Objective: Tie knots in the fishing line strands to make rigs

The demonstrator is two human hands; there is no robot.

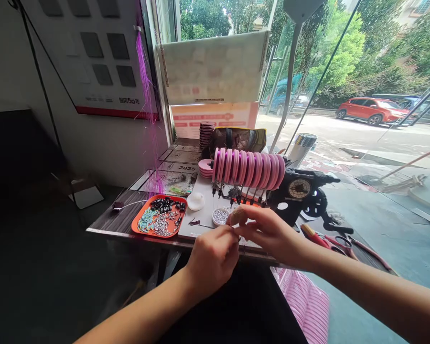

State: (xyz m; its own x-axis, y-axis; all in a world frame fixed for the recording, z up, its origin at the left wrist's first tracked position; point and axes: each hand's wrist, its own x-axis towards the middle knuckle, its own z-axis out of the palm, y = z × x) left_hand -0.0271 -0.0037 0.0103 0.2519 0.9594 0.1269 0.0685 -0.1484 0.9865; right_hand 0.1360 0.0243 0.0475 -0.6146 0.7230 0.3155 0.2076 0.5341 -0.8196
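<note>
My left hand (215, 253) and my right hand (260, 229) meet at the front edge of the table, fingers pinched close together. Whatever lies between the fingertips is too small and hidden to name. Just behind them is a small round white dish (220, 216) of pale beads. Above my right hand runs a row of pink spools (249, 168) on a black hand-cranked winding machine (301, 191), with thin metal hooks hanging under the spools. To the left, an orange tray (134, 228) holds black pieces, turquoise pieces and silvery metal bits. A white round lid (196, 201) sits between tray and dish.
Red-handled scissors (338, 243) and pliers (372, 255) lie at the table's right. Purple threads (145, 76) hang at the left wall. Stacked spools (207, 134) and a dark bag (238, 138) stand at the back. Packed pink spools (304, 306) sit below the table.
</note>
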